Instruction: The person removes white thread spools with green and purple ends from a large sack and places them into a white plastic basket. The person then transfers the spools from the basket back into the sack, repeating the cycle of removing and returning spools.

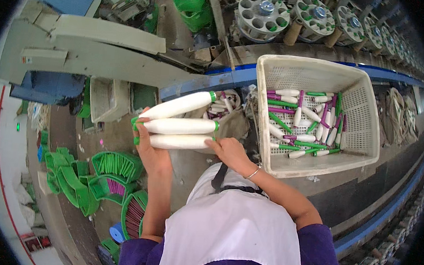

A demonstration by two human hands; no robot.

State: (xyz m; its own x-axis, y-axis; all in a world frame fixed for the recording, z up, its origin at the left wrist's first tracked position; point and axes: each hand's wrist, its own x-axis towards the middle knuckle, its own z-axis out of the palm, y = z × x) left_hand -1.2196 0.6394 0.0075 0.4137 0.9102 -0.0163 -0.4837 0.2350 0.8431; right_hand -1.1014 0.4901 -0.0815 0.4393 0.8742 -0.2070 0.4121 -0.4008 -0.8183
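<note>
Left hand: the left hand point(154, 154) holds the green-tipped left ends of three full white bobbins, fingers closed round them.
Right hand: the right hand point(233, 153) has its fingertips at the right end of the lowest bobbin point(179, 141); whether it pinches or only touches, cannot tell.
Held bobbins: in front of the wearer, lying crosswise left to right; the upper bobbin point(179, 105) tilts up toward its right end, the middle bobbin point(182, 126) and the lowest roughly level.
Wrist: thin bracelet point(253, 172) on the right one.
Clothing: white apron point(234, 234) over a purple short-sleeved top point(317, 245).
Big crate: pale perforated crate point(319, 166), right of the hands; slim bobbins point(305, 138) jumbled inside, white thread with green and purple tubes.
Behind the held bobbins: another heap of small bobbins point(219, 108), partly hidden.
Lower left: green bins point(72, 186) clustered together; green tubes point(114, 165) in one, purple tubes point(115, 187) in the next, dark reddish tubes point(134, 217) in a third.
Machine side: round holed drums point(263, 22) in a row, upper right, running off toward the rim.
</note>
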